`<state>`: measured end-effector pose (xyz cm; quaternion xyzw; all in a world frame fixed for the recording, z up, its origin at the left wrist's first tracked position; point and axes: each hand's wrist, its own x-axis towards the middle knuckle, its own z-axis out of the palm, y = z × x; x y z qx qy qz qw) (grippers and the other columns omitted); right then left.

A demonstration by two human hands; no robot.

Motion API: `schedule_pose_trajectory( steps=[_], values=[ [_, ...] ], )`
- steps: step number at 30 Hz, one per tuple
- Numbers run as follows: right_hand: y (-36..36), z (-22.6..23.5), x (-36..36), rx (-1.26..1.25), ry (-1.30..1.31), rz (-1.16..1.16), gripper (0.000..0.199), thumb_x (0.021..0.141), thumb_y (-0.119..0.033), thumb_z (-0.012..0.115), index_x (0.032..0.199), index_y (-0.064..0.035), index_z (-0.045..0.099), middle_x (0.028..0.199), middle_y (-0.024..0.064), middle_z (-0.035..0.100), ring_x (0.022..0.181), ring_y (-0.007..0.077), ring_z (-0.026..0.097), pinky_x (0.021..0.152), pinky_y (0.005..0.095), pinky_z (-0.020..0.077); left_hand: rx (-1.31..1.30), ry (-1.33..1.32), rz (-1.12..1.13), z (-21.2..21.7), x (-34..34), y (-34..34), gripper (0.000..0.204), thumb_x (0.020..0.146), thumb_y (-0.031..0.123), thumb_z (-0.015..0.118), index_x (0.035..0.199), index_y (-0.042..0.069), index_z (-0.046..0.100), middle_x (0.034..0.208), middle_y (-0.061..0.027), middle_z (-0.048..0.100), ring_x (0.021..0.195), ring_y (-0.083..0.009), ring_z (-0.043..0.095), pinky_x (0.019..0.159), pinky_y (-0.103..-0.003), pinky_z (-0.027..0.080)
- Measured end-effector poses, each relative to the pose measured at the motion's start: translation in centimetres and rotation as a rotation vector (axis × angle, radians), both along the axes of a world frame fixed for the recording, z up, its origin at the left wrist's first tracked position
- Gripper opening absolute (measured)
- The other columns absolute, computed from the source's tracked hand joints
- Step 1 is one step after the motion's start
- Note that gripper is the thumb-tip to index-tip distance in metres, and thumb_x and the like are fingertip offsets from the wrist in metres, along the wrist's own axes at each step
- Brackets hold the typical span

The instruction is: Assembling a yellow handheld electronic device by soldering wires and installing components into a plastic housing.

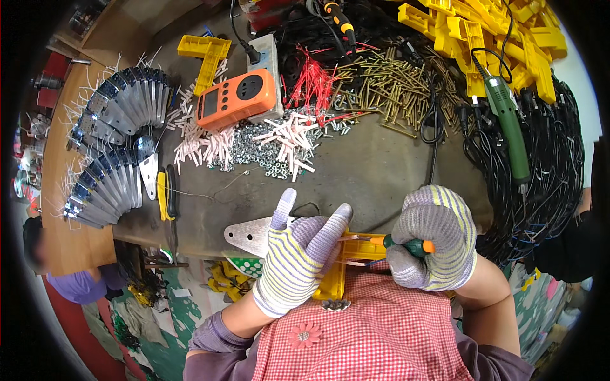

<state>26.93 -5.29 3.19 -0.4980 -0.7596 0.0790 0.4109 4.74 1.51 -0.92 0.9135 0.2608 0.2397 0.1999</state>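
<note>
Bench (381, 171) beyond hands: cluttered (screws, nuts, cables) | left hand (298, 254) gripped yellow bracket (335, 279) | right hand (435, 238) clenched screwdriver (400, 243)

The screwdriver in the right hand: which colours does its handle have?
Green with orange ends on the screwdriver handle, gripped by the gloved right hand; the head view shows it.

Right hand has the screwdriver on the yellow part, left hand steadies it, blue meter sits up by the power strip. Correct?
Not quite: the meter is orange, not blue, as the head view shows. The rest holds: right hand grips the screwdriver at the yellow part, left hand steadying, power strip beside.
</note>
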Motion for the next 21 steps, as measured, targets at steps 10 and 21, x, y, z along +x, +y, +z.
schedule_pose_trajectory(
  steps=[10, 21],
  values=[
    [2.5, 7.3, -2.1, -0.300, -0.831, 0.159, 0.018, 0.080, -0.021, 0.061, 0.095, -0.0126, 0.066, 0.083, 0.0055, 0.063, 0.074, 0.0248, 0.061, 0.058, 0.0379, 0.0464, 0.038, -0.261, 0.081, 6.8, -0.6, 3.5, 0.051, 0.072, 0.004, 0.072, 0.123, 0.006, 0.066, 0.120, -0.0088, 0.068, 0.117, -0.0294, 0.057, 0.104, -0.041, 0.044],
    [3.1, 5.7, -4.3, -0.081, -0.792, 0.208, 0.007, 0.078, -0.020, 0.064, 0.080, -0.0136, 0.064, 0.077, 0.0038, 0.058, 0.073, 0.0195, 0.061, 0.061, 0.0350, 0.0463, -0.355, -0.280, -0.650, 11.8, 6.3, 4.0, 0.032, 0.086, 0.030, 0.066, 0.086, -0.002, 0.067, 0.075, -0.0220, 0.064, 0.071, -0.0390, 0.064, 0.063, -0.045, 0.051]
  ],
)
